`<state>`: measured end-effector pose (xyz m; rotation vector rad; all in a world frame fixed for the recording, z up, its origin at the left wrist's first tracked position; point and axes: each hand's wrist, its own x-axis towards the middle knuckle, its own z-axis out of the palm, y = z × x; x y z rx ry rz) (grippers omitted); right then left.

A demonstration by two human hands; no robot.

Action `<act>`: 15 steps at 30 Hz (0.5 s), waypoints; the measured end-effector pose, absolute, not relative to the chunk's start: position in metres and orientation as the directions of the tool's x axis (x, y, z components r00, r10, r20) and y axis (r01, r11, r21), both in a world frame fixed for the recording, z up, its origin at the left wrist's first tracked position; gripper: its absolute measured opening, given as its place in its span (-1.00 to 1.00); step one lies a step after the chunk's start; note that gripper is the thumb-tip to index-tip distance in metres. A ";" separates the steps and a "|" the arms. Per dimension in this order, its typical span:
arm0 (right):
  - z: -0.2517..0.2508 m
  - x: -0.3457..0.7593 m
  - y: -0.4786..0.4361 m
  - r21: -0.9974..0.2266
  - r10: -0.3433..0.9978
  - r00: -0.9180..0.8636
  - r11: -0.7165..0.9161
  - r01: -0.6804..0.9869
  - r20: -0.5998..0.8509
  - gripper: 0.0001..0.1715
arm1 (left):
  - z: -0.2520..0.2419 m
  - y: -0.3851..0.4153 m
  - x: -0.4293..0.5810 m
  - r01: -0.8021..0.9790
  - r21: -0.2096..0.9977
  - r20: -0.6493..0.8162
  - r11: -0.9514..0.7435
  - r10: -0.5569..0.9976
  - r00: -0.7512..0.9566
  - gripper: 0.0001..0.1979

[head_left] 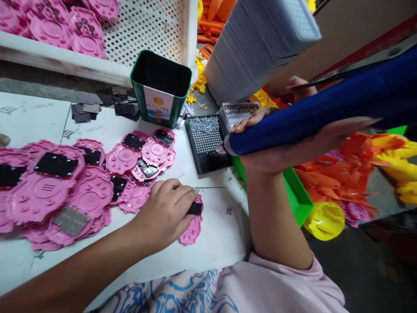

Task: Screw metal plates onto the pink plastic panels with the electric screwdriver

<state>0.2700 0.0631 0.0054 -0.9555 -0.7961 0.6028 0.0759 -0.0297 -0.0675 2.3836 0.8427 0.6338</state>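
My left hand (167, 213) rests with curled fingers on a pink plastic part (192, 230) lying on the white table. A black plate (194, 208) sits on that part, partly hidden under my fingertips. In my right hand (270, 152) is a thick blue electric screwdriver (293, 117), tilted with its bit toward the left. Its tip hovers at the right side of a black screw tray (203, 152), whose perforated top carries many small silver screws (205, 124). Left of my hand lie several pink parts (91, 191) in overlapping piles, most with black plates screwed on and one with a grey plate (71, 221).
Behind the piles stand a green bin (159, 95) and loose black plates (86, 108). A white crate (143, 34) holds more pink parts at the back. Tall stacked trays (247, 48), a bright green basket (295, 195) and orange and yellow parts (339, 169) are on the right.
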 end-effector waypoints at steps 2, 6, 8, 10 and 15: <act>0.004 0.269 0.062 -0.845 0.725 0.571 0.525 -0.097 0.385 -0.34 | -0.067 -0.030 0.076 0.423 0.613 0.252 -0.667 0.673 0.695 -0.74; 0.001 0.269 0.064 -0.848 0.761 0.526 0.514 -0.131 0.380 -0.49 | -0.066 -0.030 0.076 0.420 0.609 0.257 -0.673 0.668 0.698 -0.74; 0.001 0.269 0.066 -0.849 0.755 0.545 0.510 -0.139 0.365 -0.44 | -0.064 -0.030 0.075 0.425 0.610 0.246 -0.669 0.669 0.701 -0.75; 0.001 0.269 0.068 -0.853 0.748 0.561 0.505 -0.133 0.355 -0.37 | -0.061 -0.029 0.075 0.431 0.614 0.226 -0.662 0.670 0.707 -0.76; 0.007 0.273 0.065 -0.861 0.770 0.554 0.478 -0.172 0.317 -0.24 | -0.058 -0.027 0.074 0.434 0.622 0.192 -0.652 0.664 0.722 -0.74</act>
